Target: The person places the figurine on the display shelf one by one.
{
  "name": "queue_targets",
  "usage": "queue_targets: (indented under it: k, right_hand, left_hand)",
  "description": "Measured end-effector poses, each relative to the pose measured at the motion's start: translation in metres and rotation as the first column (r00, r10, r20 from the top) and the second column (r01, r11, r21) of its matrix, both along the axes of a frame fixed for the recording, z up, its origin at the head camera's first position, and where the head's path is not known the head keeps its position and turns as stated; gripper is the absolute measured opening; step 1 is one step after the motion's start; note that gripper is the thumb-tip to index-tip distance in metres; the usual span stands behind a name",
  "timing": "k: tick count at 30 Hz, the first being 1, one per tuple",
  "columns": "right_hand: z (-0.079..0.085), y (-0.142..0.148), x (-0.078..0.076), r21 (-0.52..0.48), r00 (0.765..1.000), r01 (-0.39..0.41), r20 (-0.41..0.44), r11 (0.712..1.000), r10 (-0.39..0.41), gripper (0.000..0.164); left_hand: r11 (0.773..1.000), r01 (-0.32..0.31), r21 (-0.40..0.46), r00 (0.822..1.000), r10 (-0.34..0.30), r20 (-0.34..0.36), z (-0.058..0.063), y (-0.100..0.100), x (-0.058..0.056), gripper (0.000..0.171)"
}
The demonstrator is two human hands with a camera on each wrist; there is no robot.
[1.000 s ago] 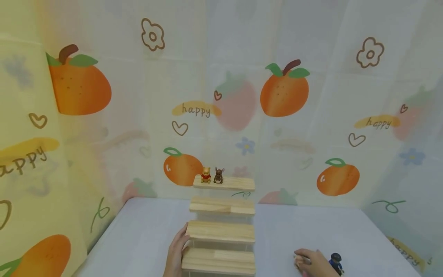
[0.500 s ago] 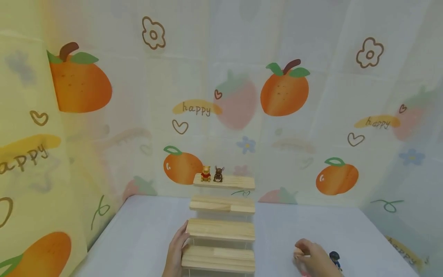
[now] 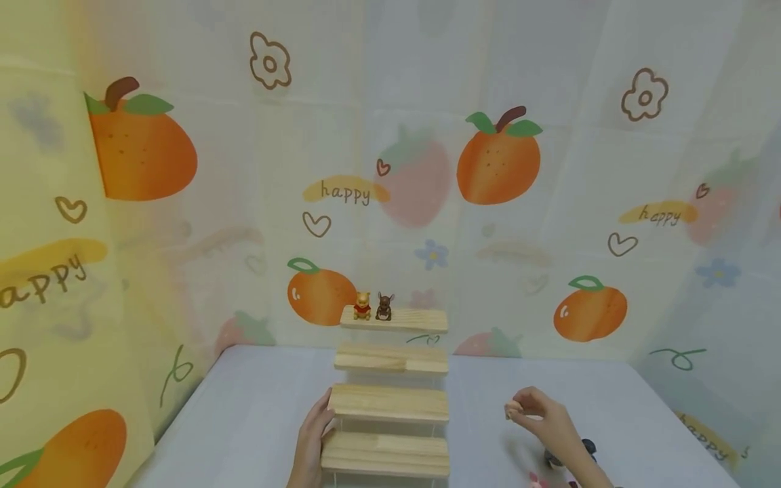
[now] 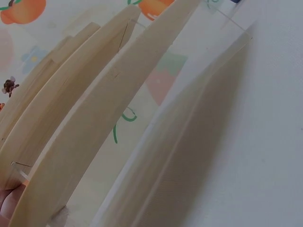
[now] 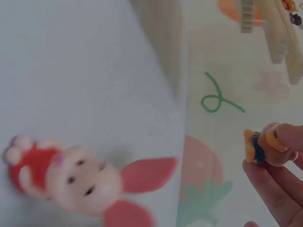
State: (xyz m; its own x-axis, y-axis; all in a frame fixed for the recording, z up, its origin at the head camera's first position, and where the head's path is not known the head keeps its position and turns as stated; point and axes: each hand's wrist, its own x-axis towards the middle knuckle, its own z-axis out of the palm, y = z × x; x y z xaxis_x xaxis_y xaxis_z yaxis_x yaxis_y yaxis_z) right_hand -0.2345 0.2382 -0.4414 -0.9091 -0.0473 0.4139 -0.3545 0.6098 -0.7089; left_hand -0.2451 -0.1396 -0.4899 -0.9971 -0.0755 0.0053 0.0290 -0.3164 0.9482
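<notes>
A stepped wooden display shelf (image 3: 390, 400) stands in the middle of the head view, its boards rising toward the back. My left hand (image 3: 312, 437) rests against its left side, fingers reaching along the ends of the lower boards. In my right hand (image 3: 546, 415), thumb and fingers pinch a small toy figurine (image 5: 259, 147) with blue and orange parts, raised over the table right of the shelf. Below, a figurine with long pink ears and red clothes (image 5: 90, 175) lies on the table. A dark figurine (image 3: 554, 459) is partly hidden behind my right wrist.
On the top board sit a yellow bear figurine in red (image 3: 362, 306) and a brown big-eared figurine (image 3: 384, 307). A white-covered table (image 3: 244, 407) spreads around the shelf. Fruit-printed sheets (image 3: 390, 102) hang behind and at both sides.
My right hand has lifted from the table and moved up and slightly left, carrying the pinched figurine. The figurines beneath have come partly into view. My left hand stays on the shelf.
</notes>
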Motion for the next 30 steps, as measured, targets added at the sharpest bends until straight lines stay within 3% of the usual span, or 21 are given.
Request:
queue_targets:
  k: [4, 10, 16, 22, 30]
  right_hand:
    - [0.013, -0.010, -0.005, -0.077, 1.000, 0.008, -0.012, 0.997, -0.009, 0.018]
    - [0.037, -0.024, -0.012, -0.186, 0.997, -0.069, -0.035, 0.980, 0.063, 0.020]
    - [0.057, -0.043, -0.024, -0.184, 0.992, -0.126, -0.054, 0.975, 0.118, 0.024]
    - [0.076, -0.062, -0.042, -0.216, 0.980, -0.192, -0.085, 0.957, 0.178, 0.025]
    - [0.099, -0.088, -0.054, -0.224, 0.978, -0.204, -0.080, 0.953, 0.191, 0.023]
  left_hand:
    - [1.000, -0.003, -0.017, 1.000, 0.003, -0.008, 0.000, -0.001, 0.001, 0.060]
    - [1.000, 0.005, -0.003, 1.000, -0.005, -0.002, 0.000, 0.001, 0.000, 0.060]
    - [1.000, 0.006, -0.013, 1.000, -0.006, 0.020, 0.001, 0.000, 0.000, 0.062]
    - [0.999, -0.019, -0.033, 1.000, 0.018, -0.016, 0.003, -0.001, -0.002, 0.058]
    - [0.998, -0.039, -0.057, 0.999, 0.038, -0.011, 0.001, 0.001, 0.001, 0.054]
